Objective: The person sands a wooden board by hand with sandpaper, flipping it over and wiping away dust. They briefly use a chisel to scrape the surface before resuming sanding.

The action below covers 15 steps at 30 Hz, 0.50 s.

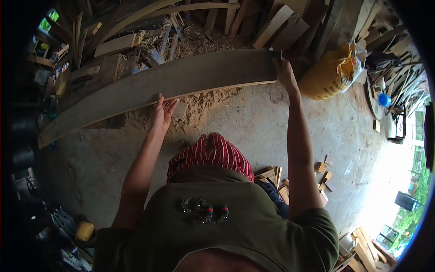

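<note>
A long wooden board (181, 75), grey-brown on its broad face, stretches across the upper part of the head view. It seems to bow upward, and its pale lower edge faces me. My left hand (164, 114) is at that lower edge, palm up, and holds the board near its middle. At the right end, my right hand (284, 71) has its fingers closed round the board's end. A small dark patch (275, 54) shows at that corner beside my fingertips; what it is I cannot make out.
Sawdust and shavings (213, 103) cover the concrete floor (253, 122) below the board. A yellow sack (328, 77) stands at the right. Planks (281, 27) lean at the back. Small wood offcuts (322, 174) lie right of my legs, and a yellow jug (84, 230) is lower left.
</note>
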Each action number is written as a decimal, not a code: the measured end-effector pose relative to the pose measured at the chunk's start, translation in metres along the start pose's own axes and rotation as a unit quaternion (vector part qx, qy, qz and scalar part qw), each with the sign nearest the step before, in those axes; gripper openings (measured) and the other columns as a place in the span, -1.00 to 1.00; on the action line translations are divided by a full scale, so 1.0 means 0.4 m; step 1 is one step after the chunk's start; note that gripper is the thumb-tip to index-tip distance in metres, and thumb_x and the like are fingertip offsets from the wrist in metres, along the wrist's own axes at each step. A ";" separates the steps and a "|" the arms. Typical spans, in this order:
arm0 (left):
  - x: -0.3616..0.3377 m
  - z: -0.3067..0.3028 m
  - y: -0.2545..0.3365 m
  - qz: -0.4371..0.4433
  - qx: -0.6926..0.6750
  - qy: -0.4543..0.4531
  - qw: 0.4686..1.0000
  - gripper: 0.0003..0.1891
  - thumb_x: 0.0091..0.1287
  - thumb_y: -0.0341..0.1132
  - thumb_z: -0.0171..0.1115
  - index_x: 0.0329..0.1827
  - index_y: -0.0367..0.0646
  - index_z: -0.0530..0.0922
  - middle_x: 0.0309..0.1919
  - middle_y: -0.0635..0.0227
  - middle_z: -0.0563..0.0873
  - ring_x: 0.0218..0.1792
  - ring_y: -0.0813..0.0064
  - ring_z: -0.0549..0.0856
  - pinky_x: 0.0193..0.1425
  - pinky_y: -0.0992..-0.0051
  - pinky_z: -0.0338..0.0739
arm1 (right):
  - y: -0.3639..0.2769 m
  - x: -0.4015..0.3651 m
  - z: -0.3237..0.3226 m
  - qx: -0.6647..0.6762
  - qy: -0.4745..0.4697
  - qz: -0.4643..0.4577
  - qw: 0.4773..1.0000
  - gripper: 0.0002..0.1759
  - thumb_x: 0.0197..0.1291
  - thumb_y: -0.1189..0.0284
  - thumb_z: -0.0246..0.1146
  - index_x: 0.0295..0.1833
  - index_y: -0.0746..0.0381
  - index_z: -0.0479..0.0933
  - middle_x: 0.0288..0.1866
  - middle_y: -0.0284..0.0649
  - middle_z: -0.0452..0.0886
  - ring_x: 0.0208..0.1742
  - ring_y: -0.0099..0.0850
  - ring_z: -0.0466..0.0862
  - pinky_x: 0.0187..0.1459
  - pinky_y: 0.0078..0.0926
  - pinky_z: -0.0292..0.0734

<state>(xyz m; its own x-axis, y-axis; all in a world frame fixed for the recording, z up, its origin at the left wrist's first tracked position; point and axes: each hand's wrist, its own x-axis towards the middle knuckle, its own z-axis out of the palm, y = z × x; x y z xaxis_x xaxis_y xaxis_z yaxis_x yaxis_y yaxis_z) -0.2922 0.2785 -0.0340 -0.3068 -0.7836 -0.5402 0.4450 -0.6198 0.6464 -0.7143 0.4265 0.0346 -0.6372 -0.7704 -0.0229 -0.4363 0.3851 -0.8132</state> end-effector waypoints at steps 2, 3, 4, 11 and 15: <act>0.014 -0.021 -0.004 -0.006 -0.006 -0.009 1.000 -0.42 0.53 -0.19 0.09 0.52 -0.12 0.13 0.28 -0.06 0.41 0.25 0.12 0.57 0.38 0.18 0.59 | 0.048 0.048 0.002 -0.023 0.002 -0.023 0.999 -0.62 0.46 0.25 0.08 0.07 0.37 0.55 -0.38 0.08 0.63 -0.41 0.04 0.59 -0.27 -0.20 0.50; 0.020 -0.028 -0.006 -0.010 -0.020 -0.011 1.000 -0.41 0.52 -0.18 0.10 0.52 -0.13 0.13 0.29 -0.06 0.40 0.27 0.12 0.55 0.39 0.17 0.58 | 0.059 0.038 0.010 -0.022 0.001 -0.025 0.999 -0.62 0.46 0.25 0.08 0.07 0.37 0.55 -0.38 0.08 0.63 -0.41 0.04 0.59 -0.27 -0.20 0.50; 0.017 -0.026 -0.009 -0.009 -0.022 -0.007 1.000 -0.41 0.52 -0.18 0.10 0.52 -0.13 0.13 0.29 -0.06 0.40 0.27 0.12 0.55 0.39 0.17 0.58 | 0.068 -0.007 0.021 -0.050 0.058 -0.101 0.992 -0.62 0.47 0.25 0.07 0.09 0.37 0.54 -0.38 0.07 0.62 -0.42 -0.05 0.58 -0.26 -0.21 0.50; -0.030 0.031 -0.006 0.040 0.000 0.042 0.998 -0.50 0.49 -0.18 0.17 0.31 -0.37 0.31 0.13 -0.04 0.56 0.12 0.18 0.67 0.27 0.21 0.67 | 0.103 -0.346 0.006 -0.019 0.005 0.014 1.000 -0.50 0.57 0.23 -0.09 0.41 0.32 0.36 0.33 0.07 0.50 0.41 -0.24 0.46 0.33 -0.34 0.39; -0.020 0.019 -0.005 0.014 0.010 0.052 0.999 -0.46 0.54 -0.19 0.08 0.50 -0.13 0.19 0.26 -0.03 0.44 0.26 0.14 0.55 0.42 0.15 0.54 | 0.085 -0.213 -0.030 0.089 0.148 -0.063 0.983 -0.58 0.51 0.19 0.06 -0.04 0.37 0.57 -0.40 -0.42 0.42 -0.35 -0.62 0.33 -0.28 -0.51 0.36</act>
<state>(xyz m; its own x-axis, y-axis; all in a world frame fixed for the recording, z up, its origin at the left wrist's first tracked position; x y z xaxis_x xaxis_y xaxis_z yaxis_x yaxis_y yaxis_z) -0.2972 0.2857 -0.0270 -0.2056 -0.7922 -0.5745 0.4349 -0.5999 0.6716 -0.6825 0.5113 0.0159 -0.7535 -0.6146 0.2333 -0.4229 0.1815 -0.8878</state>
